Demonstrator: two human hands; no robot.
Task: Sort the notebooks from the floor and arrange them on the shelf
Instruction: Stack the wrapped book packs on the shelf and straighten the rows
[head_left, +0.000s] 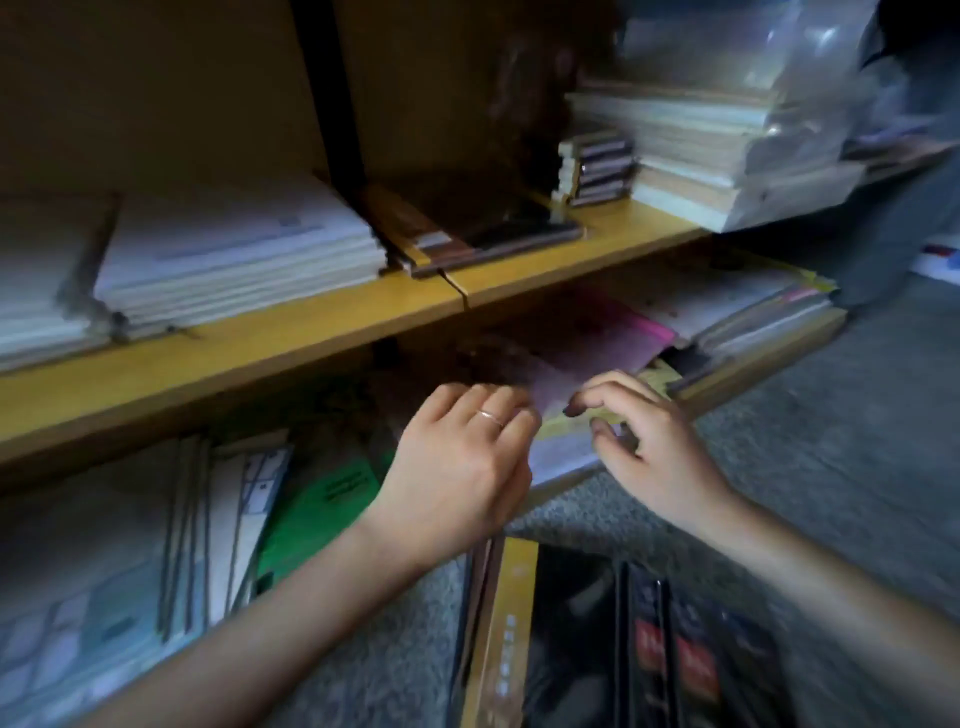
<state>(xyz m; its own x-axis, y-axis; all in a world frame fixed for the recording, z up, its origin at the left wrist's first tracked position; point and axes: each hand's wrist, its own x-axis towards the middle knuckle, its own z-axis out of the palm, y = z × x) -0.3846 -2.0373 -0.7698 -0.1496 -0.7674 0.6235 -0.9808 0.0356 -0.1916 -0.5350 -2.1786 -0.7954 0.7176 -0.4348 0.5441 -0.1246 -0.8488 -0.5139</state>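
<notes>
Wooden shelf (270, 332), yellow front edge, runs from lower left to upper right of the frame. Upper board: white notebook stack (234, 254) at left; flat dark-covered books (483, 228) at centre; small stack of narrow booklets (597, 166) beside a tall pile wrapped in clear plastic (727, 145) at upper right. Lower compartment, centre right: pink notebook (587, 343) lying flat on a yellow notebook (566, 426), with a further paper stack (753, 306) to its right. Lower left: leaning notebooks (197, 519) and a green booklet (322, 504). Left hand (457, 467), centre frame, ring on one finger, fingers curled downward at the near edge of the pink notebook; whether it grips anything cannot be told, the picture being blurred. Right hand (644, 441), just beside it, fingers bent and spread apart, thumb and forefinger near the yellow notebook's edge, nothing visibly clasped. Grey carpet (831, 441) at right. Bottom centre, on the carpet: yellow-spined book (504, 623) and dark notebooks with red labels (685, 654).
</notes>
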